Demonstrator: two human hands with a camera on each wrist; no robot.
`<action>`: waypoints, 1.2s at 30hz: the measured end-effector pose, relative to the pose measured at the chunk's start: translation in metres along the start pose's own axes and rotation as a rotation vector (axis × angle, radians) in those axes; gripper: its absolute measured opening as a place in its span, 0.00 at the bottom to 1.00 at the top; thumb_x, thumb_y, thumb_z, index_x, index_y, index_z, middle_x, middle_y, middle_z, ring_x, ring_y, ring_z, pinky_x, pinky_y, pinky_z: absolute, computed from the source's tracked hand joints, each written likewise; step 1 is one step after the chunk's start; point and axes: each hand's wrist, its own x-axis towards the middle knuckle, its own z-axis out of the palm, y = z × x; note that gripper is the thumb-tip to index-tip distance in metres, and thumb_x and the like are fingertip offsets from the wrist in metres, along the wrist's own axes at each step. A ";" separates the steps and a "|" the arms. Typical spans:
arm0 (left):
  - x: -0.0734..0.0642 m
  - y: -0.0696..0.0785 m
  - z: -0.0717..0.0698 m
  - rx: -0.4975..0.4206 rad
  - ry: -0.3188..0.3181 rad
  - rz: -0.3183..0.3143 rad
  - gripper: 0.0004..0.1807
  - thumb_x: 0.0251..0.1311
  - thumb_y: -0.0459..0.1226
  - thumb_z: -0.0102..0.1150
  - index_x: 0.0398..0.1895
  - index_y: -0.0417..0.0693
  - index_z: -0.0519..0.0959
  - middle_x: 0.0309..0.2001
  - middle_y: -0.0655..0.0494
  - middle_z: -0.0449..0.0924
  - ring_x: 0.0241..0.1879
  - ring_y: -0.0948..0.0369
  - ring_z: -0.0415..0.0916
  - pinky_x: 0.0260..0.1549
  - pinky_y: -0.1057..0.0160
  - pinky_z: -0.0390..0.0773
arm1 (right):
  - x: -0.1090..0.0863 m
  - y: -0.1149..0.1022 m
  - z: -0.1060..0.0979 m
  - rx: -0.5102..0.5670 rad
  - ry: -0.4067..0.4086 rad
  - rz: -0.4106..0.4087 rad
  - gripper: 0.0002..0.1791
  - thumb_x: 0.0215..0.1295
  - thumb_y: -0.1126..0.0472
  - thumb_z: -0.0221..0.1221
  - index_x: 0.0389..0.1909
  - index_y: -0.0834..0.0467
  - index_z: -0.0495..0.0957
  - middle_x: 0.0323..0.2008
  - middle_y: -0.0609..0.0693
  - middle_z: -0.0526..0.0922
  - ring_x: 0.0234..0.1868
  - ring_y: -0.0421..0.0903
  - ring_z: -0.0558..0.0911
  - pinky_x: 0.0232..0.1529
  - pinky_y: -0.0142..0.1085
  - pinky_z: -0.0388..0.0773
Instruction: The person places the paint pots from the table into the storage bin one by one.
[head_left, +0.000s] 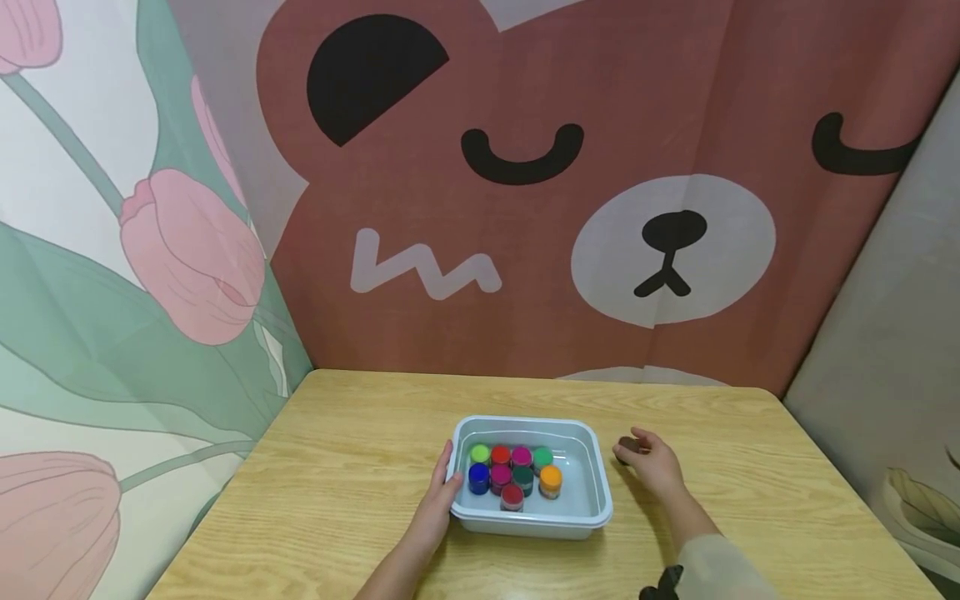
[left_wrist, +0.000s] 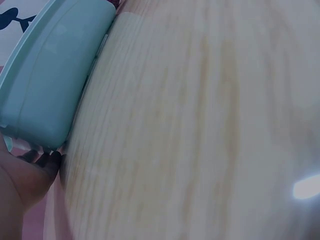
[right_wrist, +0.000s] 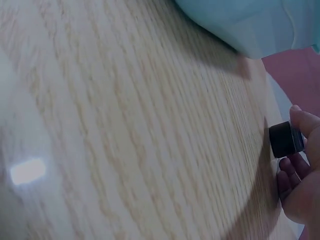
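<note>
A pale blue plastic tub (head_left: 540,525) stands on the wooden table with several small paint jars in it, their lids green, red, magenta, blue and orange. My left hand (head_left: 437,502) grips the tub's left end, thumb at the rim and fingers along the outer wall. In the left wrist view, that hand's fingers (left_wrist: 50,162) bend against the end of the tub (left_wrist: 50,75). To the right of the tub, my right hand (head_left: 658,468) pinches a small jar (head_left: 627,450) with a dark brown lid. The right wrist view shows this jar (right_wrist: 286,139) sideways between thumb and fingers, close to the tabletop.
Inside the tub, an orange-lidded jar (head_left: 551,481) sits at the right of the group and a red-lidded one (head_left: 512,497) nearest me. Behind the wooden table (head_left: 337,467) hangs a bear-print cloth (head_left: 420,333). A tulip-print cloth (head_left: 75,333) hangs at the left.
</note>
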 end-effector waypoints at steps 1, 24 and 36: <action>0.000 0.000 0.000 -0.003 0.000 0.003 0.34 0.74 0.44 0.41 0.79 0.55 0.45 0.79 0.41 0.40 0.76 0.35 0.35 0.68 0.26 0.37 | 0.000 0.000 0.000 -0.002 -0.002 -0.001 0.36 0.67 0.53 0.59 0.68 0.70 0.61 0.64 0.74 0.67 0.64 0.68 0.69 0.66 0.58 0.68; 0.001 0.001 -0.001 -0.006 -0.004 -0.026 0.34 0.74 0.45 0.41 0.79 0.57 0.45 0.79 0.41 0.39 0.76 0.34 0.34 0.67 0.26 0.37 | -0.019 -0.043 -0.012 0.105 0.012 -0.050 0.39 0.64 0.40 0.60 0.69 0.60 0.66 0.65 0.63 0.72 0.64 0.58 0.72 0.60 0.45 0.76; 0.000 0.001 0.000 0.001 -0.006 -0.014 0.34 0.74 0.44 0.41 0.79 0.55 0.45 0.79 0.41 0.39 0.76 0.34 0.34 0.67 0.26 0.36 | -0.039 -0.088 0.004 0.167 0.012 -0.166 0.30 0.63 0.50 0.65 0.63 0.59 0.73 0.54 0.57 0.81 0.47 0.42 0.77 0.44 0.27 0.76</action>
